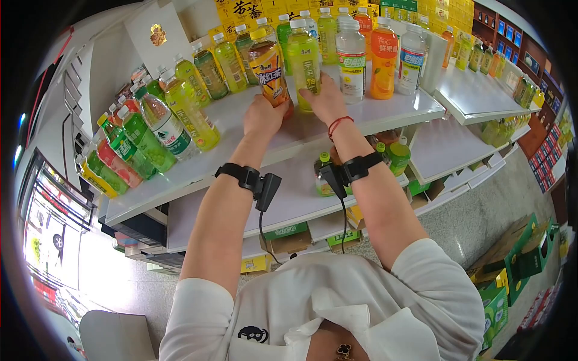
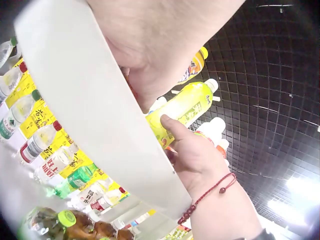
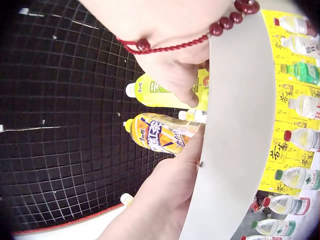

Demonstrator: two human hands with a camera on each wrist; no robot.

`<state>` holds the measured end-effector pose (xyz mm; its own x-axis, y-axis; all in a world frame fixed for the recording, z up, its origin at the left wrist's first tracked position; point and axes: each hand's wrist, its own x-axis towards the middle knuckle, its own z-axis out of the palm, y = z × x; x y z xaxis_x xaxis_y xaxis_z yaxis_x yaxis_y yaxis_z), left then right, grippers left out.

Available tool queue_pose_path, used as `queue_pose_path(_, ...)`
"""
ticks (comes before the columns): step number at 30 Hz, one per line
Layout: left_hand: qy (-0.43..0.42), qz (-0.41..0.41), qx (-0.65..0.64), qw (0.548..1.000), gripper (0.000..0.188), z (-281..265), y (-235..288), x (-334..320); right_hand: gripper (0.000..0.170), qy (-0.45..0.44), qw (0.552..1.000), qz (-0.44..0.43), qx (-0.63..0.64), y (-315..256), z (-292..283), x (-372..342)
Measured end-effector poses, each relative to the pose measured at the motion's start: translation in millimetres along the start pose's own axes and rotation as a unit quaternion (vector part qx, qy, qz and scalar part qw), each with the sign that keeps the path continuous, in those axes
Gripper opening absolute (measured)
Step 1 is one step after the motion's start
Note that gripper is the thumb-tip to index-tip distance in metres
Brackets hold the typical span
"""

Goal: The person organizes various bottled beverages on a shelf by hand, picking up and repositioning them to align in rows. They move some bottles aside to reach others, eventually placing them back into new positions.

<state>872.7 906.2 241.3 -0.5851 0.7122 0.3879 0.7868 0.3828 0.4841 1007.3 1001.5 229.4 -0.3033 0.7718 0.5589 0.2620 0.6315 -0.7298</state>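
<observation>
On the front part of the white shelf, my left hand [image 1: 264, 116] grips the lower part of an iced tea bottle [image 1: 268, 69] with a yellow cap and an orange-and-blue label. Beside it, my right hand [image 1: 327, 101] holds a yellow-green drink bottle [image 1: 303, 60] with a white cap, low on its body. Both bottles are upright, close together. In the left wrist view, the right thumb lies along the yellow-green bottle [image 2: 187, 104]. The right wrist view has the iced tea bottle [image 3: 159, 132] rising above the left hand [image 3: 172, 182]; the shelf edge hides the bottle bases.
Clear-capped drink bottles [image 1: 352, 63] and an orange juice bottle [image 1: 383, 57] stand just right of my hands. Rows of bottles, including a water bottle [image 1: 165, 123], line the left side. Below is a lower shelf [image 1: 205, 213] with more bottles; green cartons [image 1: 512, 259] lie on the floor at right.
</observation>
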Motion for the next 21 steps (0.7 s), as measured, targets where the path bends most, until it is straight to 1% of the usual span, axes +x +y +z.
queue_pose_path(5, 0.003, 0.004, -0.022, 1.0, 0.065, -2, -1, -3, 0.07, 0.002, 1.0, 0.005, -0.007, 4, 4, 0)
queue_pose_path(7, -0.001, 0.006, -0.024, 1.0, 0.065, -5, -1, -4, 0.062, 0.03, 0.999, -0.016, 0.023, 6, 5, 1)
queue_pose_path(8, -0.001, 0.005, -0.024, 1.0, 0.065, -6, -2, -4, 0.062, 0.029, 0.999, -0.016, 0.023, 7, 6, 1)
queue_pose_path(10, -0.008, 0.004, -0.025, 1.0, 0.07, -8, -3, -6, 0.064, 0.03, 0.999, -0.02, -0.002, 8, 6, 2)
queue_pose_path(13, -0.017, 0.0, -0.031, 0.999, 0.071, -12, -7, -7, 0.065, 0.028, 0.999, -0.012, -0.007, 10, 8, 4)
queue_pose_path(16, -0.013, -0.003, -0.042, 0.999, 0.066, -14, -10, -8, 0.068, 0.022, 0.999, -0.018, -0.018, 11, 7, 3)
queue_pose_path(21, -0.02, 0.0, -0.048, 0.999, 0.067, -12, -14, -7, 0.074, 0.008, 1.0, -0.018, -0.023, 16, 8, 8)
